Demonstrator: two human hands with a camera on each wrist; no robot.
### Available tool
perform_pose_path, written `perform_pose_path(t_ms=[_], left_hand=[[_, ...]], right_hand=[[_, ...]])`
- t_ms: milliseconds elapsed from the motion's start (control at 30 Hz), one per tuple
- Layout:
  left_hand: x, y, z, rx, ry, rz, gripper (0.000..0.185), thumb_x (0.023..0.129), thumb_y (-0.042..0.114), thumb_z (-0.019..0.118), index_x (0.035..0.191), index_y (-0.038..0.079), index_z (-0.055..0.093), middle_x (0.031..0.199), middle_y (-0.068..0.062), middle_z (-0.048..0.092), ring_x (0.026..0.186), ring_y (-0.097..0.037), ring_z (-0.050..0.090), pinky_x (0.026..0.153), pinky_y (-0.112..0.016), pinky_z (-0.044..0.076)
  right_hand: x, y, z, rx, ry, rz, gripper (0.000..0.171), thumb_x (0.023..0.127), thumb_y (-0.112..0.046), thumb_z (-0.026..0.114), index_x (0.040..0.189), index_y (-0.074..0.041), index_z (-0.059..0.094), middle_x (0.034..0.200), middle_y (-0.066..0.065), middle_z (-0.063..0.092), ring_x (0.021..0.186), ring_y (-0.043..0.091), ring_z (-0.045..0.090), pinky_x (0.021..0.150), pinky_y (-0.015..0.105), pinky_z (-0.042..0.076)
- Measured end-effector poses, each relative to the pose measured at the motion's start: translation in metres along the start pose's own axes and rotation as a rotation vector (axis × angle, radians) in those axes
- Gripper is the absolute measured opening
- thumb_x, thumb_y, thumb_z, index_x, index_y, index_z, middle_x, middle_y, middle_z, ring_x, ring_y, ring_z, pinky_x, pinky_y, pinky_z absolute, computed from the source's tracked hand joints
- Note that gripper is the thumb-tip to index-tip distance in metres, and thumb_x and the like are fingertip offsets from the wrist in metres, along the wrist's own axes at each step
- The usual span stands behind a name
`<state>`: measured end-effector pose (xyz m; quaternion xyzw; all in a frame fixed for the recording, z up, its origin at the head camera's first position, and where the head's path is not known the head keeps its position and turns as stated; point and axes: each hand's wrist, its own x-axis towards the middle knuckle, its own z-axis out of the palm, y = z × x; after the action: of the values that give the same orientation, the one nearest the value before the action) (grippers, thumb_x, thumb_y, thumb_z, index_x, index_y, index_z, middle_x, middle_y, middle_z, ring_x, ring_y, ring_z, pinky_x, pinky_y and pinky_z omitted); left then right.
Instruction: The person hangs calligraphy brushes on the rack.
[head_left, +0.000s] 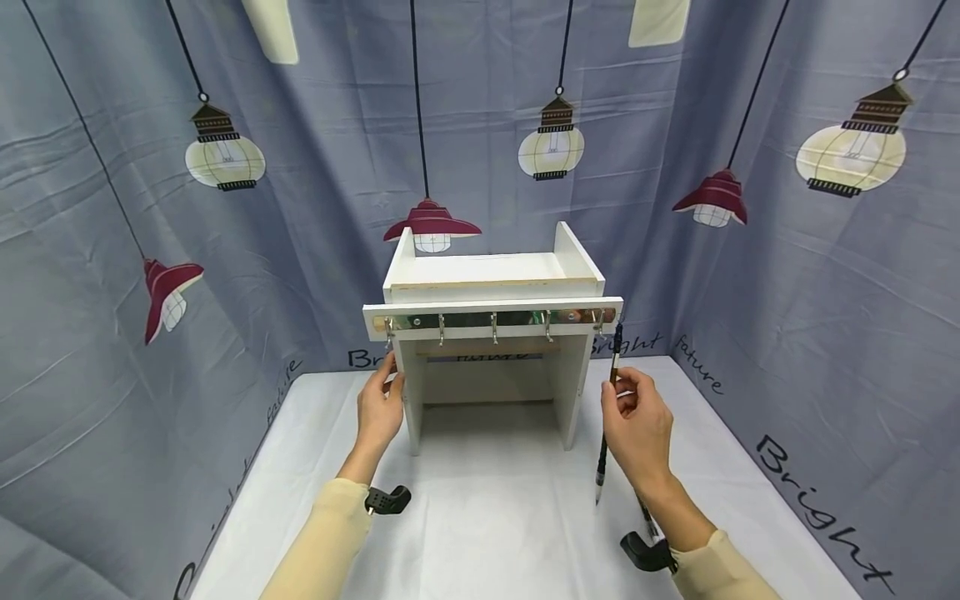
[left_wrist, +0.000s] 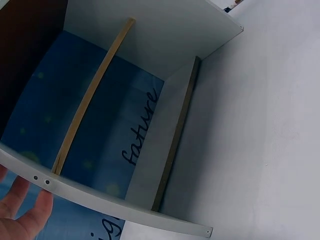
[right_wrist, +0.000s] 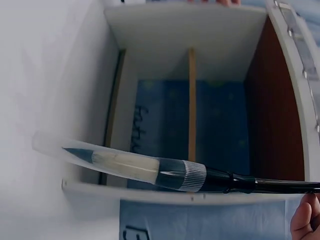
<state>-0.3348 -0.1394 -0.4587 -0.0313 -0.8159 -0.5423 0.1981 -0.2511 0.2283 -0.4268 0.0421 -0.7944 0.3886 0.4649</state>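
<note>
A white wooden shelf unit (head_left: 495,292) stands in the middle, with a rail of metal hooks (head_left: 494,321) across its front. My left hand (head_left: 381,406) touches the outer face of the left side panel (left_wrist: 125,207), fingertips right at its edge in the left wrist view. Right of the unit, my right hand (head_left: 637,421) pinches a dark-handled calligraphy brush (head_left: 602,454) between thumb and fingers. The brush stands nearly upright, bristles down. In the right wrist view a clear sleeve covers its pale bristles (right_wrist: 125,166) and dark tip.
Another dark brush (head_left: 647,518) lies on the white-covered table (head_left: 480,517), partly hidden by my right wrist and its black camera mount (head_left: 647,552). A grey-blue curtain (head_left: 487,108) printed with lamps surrounds the table at the back and sides.
</note>
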Motion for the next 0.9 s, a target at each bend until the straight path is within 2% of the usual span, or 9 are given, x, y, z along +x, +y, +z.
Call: perform_pose_path(t_ms=[233,500,900], left_hand=[[-0.002,0.0,0.0,0.002,-0.007,-0.001,0.051,0.11,0.02,0.051,0.159,0.016,0.042,0.149,-0.016,0.056,0.13,-0.041,0.06,0.102,-0.053,0.053],[-0.002,-0.001,0.0,0.0,0.002,0.006,0.05,0.11,0.02,0.052,0.159,0.018,0.043,0.147,-0.016,0.057,0.128,-0.04,0.061,0.1,-0.053,0.054],[-0.002,-0.001,0.001,0.002,0.013,0.008,0.05,0.11,0.019,0.051,0.159,0.018,0.043,0.147,-0.017,0.057,0.128,-0.04,0.061,0.101,-0.053,0.054]], right_hand=[[-0.014,-0.016,0.01,0.046,-0.058,-0.076,0.027,0.087,0.005,0.075,0.113,0.004,0.066,0.083,0.008,0.068,0.063,0.006,0.056,0.057,0.008,0.043],[-0.026,-0.028,0.027,0.079,-0.153,-0.054,0.025,0.089,0.0,0.077,0.112,-0.001,0.066,0.084,0.003,0.067,0.062,0.006,0.058,0.056,0.011,0.045],[-0.037,-0.031,0.04,0.07,-0.177,-0.019,0.024,0.087,-0.003,0.079,0.108,-0.004,0.068,0.081,0.0,0.068,0.06,0.003,0.058,0.053,0.014,0.046]])
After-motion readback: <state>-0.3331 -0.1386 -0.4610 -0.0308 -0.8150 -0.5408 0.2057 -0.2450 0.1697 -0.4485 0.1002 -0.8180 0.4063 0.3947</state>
